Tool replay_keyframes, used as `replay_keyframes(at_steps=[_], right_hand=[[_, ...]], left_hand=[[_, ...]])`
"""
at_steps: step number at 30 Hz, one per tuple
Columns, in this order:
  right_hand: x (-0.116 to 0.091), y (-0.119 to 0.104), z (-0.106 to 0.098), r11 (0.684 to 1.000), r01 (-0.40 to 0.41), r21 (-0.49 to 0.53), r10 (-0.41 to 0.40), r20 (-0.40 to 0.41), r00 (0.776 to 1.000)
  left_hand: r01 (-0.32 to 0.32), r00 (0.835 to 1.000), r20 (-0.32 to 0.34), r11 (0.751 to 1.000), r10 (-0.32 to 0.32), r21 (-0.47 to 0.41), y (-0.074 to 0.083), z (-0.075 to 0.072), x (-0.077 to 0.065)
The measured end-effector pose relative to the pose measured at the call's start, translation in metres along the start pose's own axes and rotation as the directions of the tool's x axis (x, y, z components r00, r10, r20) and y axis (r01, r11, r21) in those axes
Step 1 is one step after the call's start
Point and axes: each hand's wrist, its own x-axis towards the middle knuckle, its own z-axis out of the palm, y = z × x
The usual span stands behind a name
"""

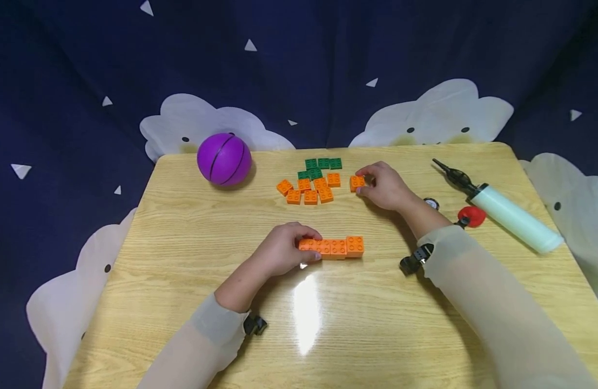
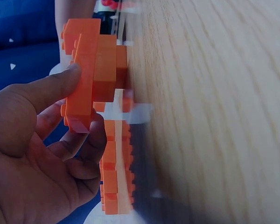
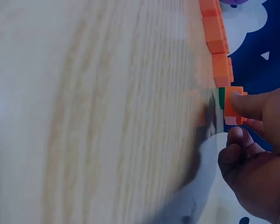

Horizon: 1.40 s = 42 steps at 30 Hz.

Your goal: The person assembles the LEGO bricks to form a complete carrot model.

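My left hand (image 1: 279, 251) grips the left end of a row of joined orange toy bricks (image 1: 338, 248) near the middle of the table. In the left wrist view, the thumb lies along one long brick (image 2: 86, 70), with stepped bricks attached beneath it. Farther back, my right hand (image 1: 387, 186) pinches a single orange brick (image 1: 356, 183) between thumb and fingers; the right wrist view shows this brick (image 3: 232, 103) too. Left of it lie several loose orange bricks (image 1: 310, 196). Just behind them are several green bricks (image 1: 323, 163).
A purple ball (image 1: 224, 159) sits at the table's back left. To the right lies a hand pump (image 1: 515, 216) with a pale tube and black nozzle. A red object (image 1: 474, 216) and a small round dial-like thing (image 1: 431, 203) are partly behind the right forearm.
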Motion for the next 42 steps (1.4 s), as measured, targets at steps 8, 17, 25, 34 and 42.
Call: replay_keyframes(at_steps=[8,17,25,34,42], right_hand=[[-0.019,-0.010,-0.006,0.999,0.013,0.046,-0.013,0.003,1.000],[-0.037,-0.018,-0.009,0.996,0.061,0.068,-0.060,-0.020,0.998],[-0.054,-0.026,-0.009,0.992,0.101,0.078,-0.101,-0.006,0.995],[-0.068,-0.036,-0.008,0.983,0.163,0.090,-0.160,-0.034,0.986],[-0.081,-0.046,-0.004,0.963,0.247,0.104,-0.245,-0.034,0.969]], left_hand=[[-0.008,1.000,-0.003,1.000,0.008,-0.001,0.000,-0.001,-0.001],[-0.013,1.000,-0.005,1.000,0.013,-0.004,0.000,0.000,0.000],[-0.004,1.000,-0.005,1.000,0.004,-0.007,-0.001,0.001,0.001],[0.001,1.000,-0.005,1.000,-0.001,-0.007,0.000,0.001,0.001],[-0.003,1.000,-0.009,1.000,0.003,-0.001,-0.001,0.000,0.001]])
